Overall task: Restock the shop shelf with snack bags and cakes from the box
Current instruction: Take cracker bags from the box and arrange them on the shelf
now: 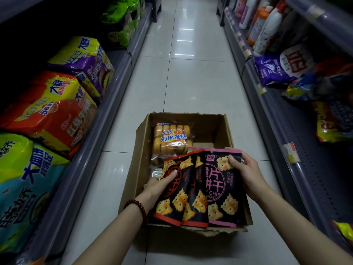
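Black biscuit bags (198, 188) (fanned, long axes upright) are gripped above the box (227, 131): left hand (158, 185) and right hand (246, 171) clamped on opposite edges.

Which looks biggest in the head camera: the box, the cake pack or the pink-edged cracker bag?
1. cardboard box, clearly the largest.
2. and 3. pink-edged cracker bag and cake pack: unsure, since the bag is lifted nearer the camera.

My biscuit bags (198, 188) cover the near half of the box (227, 131), so whatever's under them is anyone's guess. A foil-edged pack (156, 174) peeks out beside my left hand (156, 188), can't tell what it is. Noodle packs (24, 180) on the left get chopped by the frame edge. The price tag (291, 153) is way too blurry.
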Motion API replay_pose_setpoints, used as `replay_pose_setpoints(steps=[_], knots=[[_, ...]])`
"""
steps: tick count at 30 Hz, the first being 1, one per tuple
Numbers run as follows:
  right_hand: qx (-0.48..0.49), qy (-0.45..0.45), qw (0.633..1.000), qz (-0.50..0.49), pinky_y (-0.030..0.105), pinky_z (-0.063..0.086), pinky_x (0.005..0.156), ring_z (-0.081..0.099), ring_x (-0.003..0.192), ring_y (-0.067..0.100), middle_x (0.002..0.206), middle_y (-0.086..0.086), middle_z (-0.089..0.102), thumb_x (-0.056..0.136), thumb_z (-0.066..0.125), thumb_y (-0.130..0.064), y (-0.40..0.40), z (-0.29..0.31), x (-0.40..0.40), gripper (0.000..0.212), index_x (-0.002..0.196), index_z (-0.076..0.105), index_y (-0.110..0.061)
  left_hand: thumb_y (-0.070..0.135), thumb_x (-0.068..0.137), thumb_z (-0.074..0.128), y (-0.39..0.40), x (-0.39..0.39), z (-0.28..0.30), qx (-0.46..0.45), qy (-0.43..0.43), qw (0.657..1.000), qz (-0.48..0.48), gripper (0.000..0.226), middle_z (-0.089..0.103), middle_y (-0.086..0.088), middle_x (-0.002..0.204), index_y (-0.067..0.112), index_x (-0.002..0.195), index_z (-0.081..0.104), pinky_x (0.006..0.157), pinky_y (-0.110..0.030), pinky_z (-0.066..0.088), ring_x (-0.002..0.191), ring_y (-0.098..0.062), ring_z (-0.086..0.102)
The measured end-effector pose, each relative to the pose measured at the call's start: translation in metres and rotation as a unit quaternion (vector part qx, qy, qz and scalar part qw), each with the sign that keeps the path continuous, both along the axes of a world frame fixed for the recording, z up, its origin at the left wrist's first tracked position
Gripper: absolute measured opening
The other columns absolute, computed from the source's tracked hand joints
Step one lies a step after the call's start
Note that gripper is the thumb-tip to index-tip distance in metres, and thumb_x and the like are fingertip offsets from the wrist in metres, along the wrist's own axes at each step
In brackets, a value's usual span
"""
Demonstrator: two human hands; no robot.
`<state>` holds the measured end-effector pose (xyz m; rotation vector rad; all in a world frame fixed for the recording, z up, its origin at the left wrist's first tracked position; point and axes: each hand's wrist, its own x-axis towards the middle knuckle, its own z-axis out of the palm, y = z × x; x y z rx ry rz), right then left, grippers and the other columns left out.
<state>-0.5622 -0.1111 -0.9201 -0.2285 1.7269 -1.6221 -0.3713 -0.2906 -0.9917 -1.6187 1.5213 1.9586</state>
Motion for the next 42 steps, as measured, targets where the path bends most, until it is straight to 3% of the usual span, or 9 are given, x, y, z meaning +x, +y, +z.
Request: replay_pose_setpoints(steps=[6, 13, 18, 22, 26, 31, 34, 39, 42], knots=[[-0.005, -0.008, 1.000, 0.000, 0.036, 0.058, 0.063, 0.070, 0.084, 0.029, 0.100, 0.019, 0.069, 0.094, 0.053, -0.009, 0.002, 0.001, -0.002, 0.023, 0.114, 0.062, -0.015, 0.073, 0.032, 0.077, -0.002, 0.000, 0.013, 0.003, 0.035, 0.999, 0.025, 0.099, 0.071, -0.008, 0.104, 0.007, 0.104, 0.065, 0.099, -0.043, 0.047, 0.101, -0.024, 0.065], [0.010, -0.042, 0.998, 0.044, 0.036, 0.058, 0.069, 0.071, 0.088, 0.030, 0.104, 0.018, 0.070, 0.085, 0.064, -0.014, 0.005, 0.000, 0.002, 0.030, 0.113, 0.061, -0.006, 0.039, 0.067, 0.080, -0.004, -0.001, 0.033, 0.013, 0.076, 0.997, 0.027, 0.054, 0.073, -0.011, 0.095, 0.004, 0.105, 0.063, 0.080, -0.036, 0.055, 0.089, -0.024, 0.070], [0.017, -0.026, 0.996, 0.079, 0.041, 0.056, 0.076, 0.069, 0.097, 0.030, 0.110, 0.012, 0.069, 0.079, 0.069, -0.009, 0.004, -0.003, 0.010, 0.042, 0.119, 0.056, -0.016, 0.037, 0.065, 0.082, -0.012, -0.006, 0.049, -0.058, 0.099, 0.993, 0.012, 0.049, 0.067, -0.006, 0.102, 0.019, 0.099, 0.053, 0.083, -0.041, 0.056, 0.091, -0.024, 0.068], [0.022, 0.012, 0.998, 0.057, 0.040, 0.057, 0.077, 0.070, 0.096, 0.027, 0.108, 0.008, 0.070, 0.086, 0.065, -0.009, 0.003, 0.000, 0.012, 0.031, 0.113, 0.058, -0.021, 0.033, 0.065, 0.083, -0.020, -0.006, 0.054, -0.082, 0.116, 0.990, 0.010, 0.060, 0.065, -0.007, 0.107, 0.014, 0.114, 0.053, 0.073, -0.036, 0.057, 0.091, -0.024, 0.067], [0.019, 0.020, 0.999, 0.036, 0.038, 0.057, 0.073, 0.070, 0.094, 0.030, 0.107, 0.014, 0.070, 0.090, 0.059, -0.009, 0.000, 0.017, 0.001, 0.024, 0.114, 0.059, -0.010, 0.027, 0.067, 0.082, -0.029, -0.006, 0.063, -0.077, 0.140, 0.985, 0.060, 0.057, 0.066, -0.008, 0.105, 0.014, 0.114, 0.053, 0.069, -0.036, 0.056, 0.089, -0.025, 0.067], [0.036, 0.022, 0.999, 0.008, 0.040, 0.055, 0.077, 0.068, 0.098, 0.032, 0.108, 0.015, 0.070, 0.093, 0.055, -0.013, -0.005, 0.065, -0.012, 0.022, 0.113, 0.060, -0.007, 0.026, 0.069, 0.081, -0.039, -0.015, 0.103, -0.094, 0.160, 0.971, 0.151, 0.057, 0.066, -0.006, 0.106, 0.011, 0.117, 0.054, 0.064, -0.030, 0.052, 0.091, -0.022, 0.065], [0.049, 0.018, 0.999, 0.001, 0.042, 0.055, 0.078, 0.069, 0.097, 0.031, 0.106, 0.015, 0.070, 0.092, 0.056, -0.014, -0.009, 0.110, -0.014, 0.020, 0.111, 0.061, -0.008, 0.025, 0.068, 0.082, -0.042, -0.018, 0.145, -0.087, 0.171, 0.962, 0.195, 0.047, 0.068, -0.005, 0.105, 0.014, 0.107, 0.059, 0.073, -0.035, 0.055, 0.095, -0.023, 0.066], [0.038, 0.012, 0.999, -0.005, 0.028, 0.057, 0.061, 0.072, 0.077, 0.018, 0.086, 0.004, 0.073, 0.093, 0.055, -0.011, -0.021, 0.206, -0.009, 0.009, 0.096, 0.062, -0.014, 0.025, 0.067, 0.083, -0.046, -0.009, 0.242, -0.099, 0.170, 0.957, 0.213, 0.040, 0.070, -0.001, 0.095, 0.017, 0.098, 0.061, 0.073, -0.034, 0.054, 0.091, -0.020, 0.067], [0.035, 0.009, 0.999, 0.002, 0.027, 0.057, 0.060, 0.071, 0.075, 0.016, 0.084, 0.002, 0.072, 0.093, 0.055, -0.012, -0.031, 0.272, -0.002, 0.008, 0.094, 0.062, -0.016, 0.026, 0.065, 0.084, -0.053, 0.006, 0.310, -0.116, 0.154, 0.951, 0.242, 0.048, 0.069, -0.002, 0.098, 0.014, 0.104, 0.060, 0.086, -0.044, 0.054, 0.093, -0.021, 0.066]])
